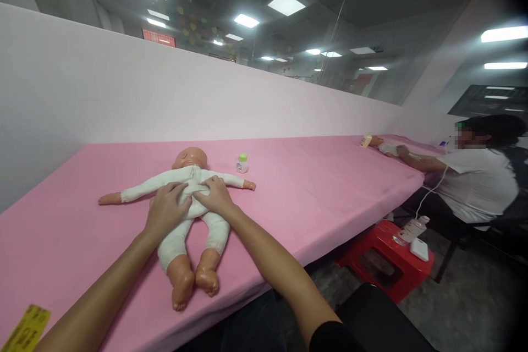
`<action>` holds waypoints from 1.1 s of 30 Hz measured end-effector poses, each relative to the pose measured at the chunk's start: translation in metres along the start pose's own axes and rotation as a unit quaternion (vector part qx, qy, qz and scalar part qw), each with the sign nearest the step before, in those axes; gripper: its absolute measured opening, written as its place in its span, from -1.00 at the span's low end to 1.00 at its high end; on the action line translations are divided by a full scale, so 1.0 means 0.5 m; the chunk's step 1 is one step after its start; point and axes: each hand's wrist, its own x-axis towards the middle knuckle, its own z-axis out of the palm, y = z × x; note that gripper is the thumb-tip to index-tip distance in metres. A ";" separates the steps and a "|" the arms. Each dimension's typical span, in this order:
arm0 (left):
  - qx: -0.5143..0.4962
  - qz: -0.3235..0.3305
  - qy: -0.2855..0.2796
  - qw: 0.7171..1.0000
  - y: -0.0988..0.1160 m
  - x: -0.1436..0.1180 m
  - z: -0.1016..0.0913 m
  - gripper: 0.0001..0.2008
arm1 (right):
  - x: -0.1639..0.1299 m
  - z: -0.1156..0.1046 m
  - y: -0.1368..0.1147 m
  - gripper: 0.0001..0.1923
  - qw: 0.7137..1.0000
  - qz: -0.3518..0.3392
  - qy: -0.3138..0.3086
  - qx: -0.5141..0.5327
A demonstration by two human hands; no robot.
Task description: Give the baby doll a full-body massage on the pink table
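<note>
A baby doll [181, 231] in a white bodysuit lies on its back on the pink table [313, 198], arms spread, feet toward me. My left hand [165, 210] rests on the doll's belly, fingers curled on the white cloth. My right hand [215, 196] lies beside it on the doll's chest and belly, fingers pressing the fabric. Both hands touch the suit; whether they pinch it I cannot tell. A small white bottle with a green cap [242, 163] stands just past the doll's arm.
A pale wall [124, 93] runs along the table's far edge. A yellow tag [25, 327] lies at the near left. At the far right a seated person [474, 176] handles another doll. A red stool [383, 256] holds a power strip.
</note>
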 end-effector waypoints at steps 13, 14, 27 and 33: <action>-0.005 -0.010 -0.013 1.000 0.006 0.003 -0.010 -0.49 | -0.003 -0.011 -0.007 -0.55 0.999 0.013 -0.031 0.004; -0.007 -0.014 -0.021 1.000 0.005 0.005 -0.011 -0.50 | -0.001 -0.009 -0.006 -0.56 0.999 0.013 -0.036 0.006; -0.009 -0.023 -0.010 1.000 -0.006 0.009 -0.004 -0.61 | 0.000 -0.010 -0.007 -0.62 0.999 -0.005 -0.045 -0.004; -0.021 -0.009 -0.020 1.000 -0.011 -0.004 0.008 -0.49 | -0.008 -0.014 -0.005 -0.47 0.998 0.012 -0.055 0.020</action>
